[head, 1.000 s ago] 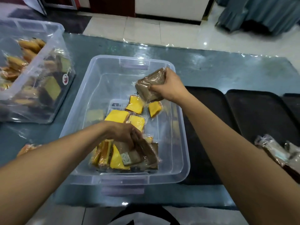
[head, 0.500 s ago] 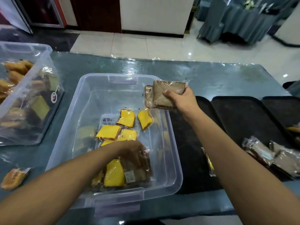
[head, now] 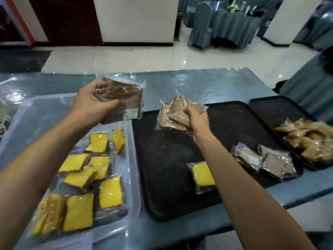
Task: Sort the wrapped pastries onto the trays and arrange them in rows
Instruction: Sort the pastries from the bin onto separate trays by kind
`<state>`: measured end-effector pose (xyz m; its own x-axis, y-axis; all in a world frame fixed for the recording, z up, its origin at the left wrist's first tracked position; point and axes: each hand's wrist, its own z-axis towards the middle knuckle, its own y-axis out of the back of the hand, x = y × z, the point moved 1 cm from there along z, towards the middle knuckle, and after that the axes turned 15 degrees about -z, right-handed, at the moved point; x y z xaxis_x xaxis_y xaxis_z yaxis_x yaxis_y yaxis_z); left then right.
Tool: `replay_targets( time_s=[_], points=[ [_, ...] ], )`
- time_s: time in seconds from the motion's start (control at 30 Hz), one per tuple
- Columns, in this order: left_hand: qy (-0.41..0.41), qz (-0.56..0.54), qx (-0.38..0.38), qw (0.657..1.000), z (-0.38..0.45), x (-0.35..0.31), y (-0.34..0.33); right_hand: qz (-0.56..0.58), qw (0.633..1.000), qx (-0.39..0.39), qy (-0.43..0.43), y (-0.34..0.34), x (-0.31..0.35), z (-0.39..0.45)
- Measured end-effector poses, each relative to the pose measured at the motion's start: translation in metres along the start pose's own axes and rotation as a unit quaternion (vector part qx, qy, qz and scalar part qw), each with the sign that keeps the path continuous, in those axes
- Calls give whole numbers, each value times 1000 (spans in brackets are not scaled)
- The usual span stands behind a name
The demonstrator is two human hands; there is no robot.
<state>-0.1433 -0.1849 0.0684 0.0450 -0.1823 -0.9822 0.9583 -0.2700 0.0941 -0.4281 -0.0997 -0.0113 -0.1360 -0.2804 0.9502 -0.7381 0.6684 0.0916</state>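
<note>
At 9 o'clock, yellow-topped wrapped pastries (head: 79,212) are lying in the clear bin (head: 134,177). At 11 o'clock, the left hand (head: 90,103) is gripping a stack of brown pastries (head: 124,101) above the bin's far edge. At centre, the right hand (head: 197,121) is clutching a second brown bundle (head: 173,114) over the black tray (head: 162,177). At 3 o'clock, two brown packets (head: 264,159) are sitting on the tray's right edge. The packets are probably light, soft and slippery in film; taking them across the flat faces seems safest.
</note>
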Motion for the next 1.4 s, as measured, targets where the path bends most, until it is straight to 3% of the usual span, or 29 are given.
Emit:
replay_targets(
  time_s=[0.2, 0.53, 0.67, 0.8, 0.87, 0.97, 1.07, 1.17, 1.3, 1.4],
  points=[
    [20, 9, 61, 998, -8, -3, -163, -50, 997, -45, -29, 139, -26, 48],
    [179, -35, 164, 969, -66, 69, -437, -192, 967, -152, -71, 396, -109, 118],
    [255, -52, 176, 949, -93, 114, -510, -275, 950, -129, -74, 458, -124, 139],
    [292, -1, 164, 942, -117, 167, -537, -427, 900, -24, -85, 486, -145, 157],
    [281, 47, 163, 945, -127, 179, -535, -508, 860, -4, -44, 487, -154, 159],
    [213, 129, 139, 958, -140, 184, -531, -574, 811, -81, 78, 487, -161, 155],
    [94, 249, 142, 953, -146, 186, -531, -624, 731, -140, 239, 485, -180, 154],
    [-8, 333, 230, 914, -153, 189, -541, -643, 718, -114, 243, 482, -194, 161],
    [15, 380, 251, 890, -155, 190, -545, -679, 682, -57, 264, 479, -191, 165],
    [23, 387, 264, 883, -153, 187, -541, -691, 675, -54, 253, 477, -185, 162]
  ],
)
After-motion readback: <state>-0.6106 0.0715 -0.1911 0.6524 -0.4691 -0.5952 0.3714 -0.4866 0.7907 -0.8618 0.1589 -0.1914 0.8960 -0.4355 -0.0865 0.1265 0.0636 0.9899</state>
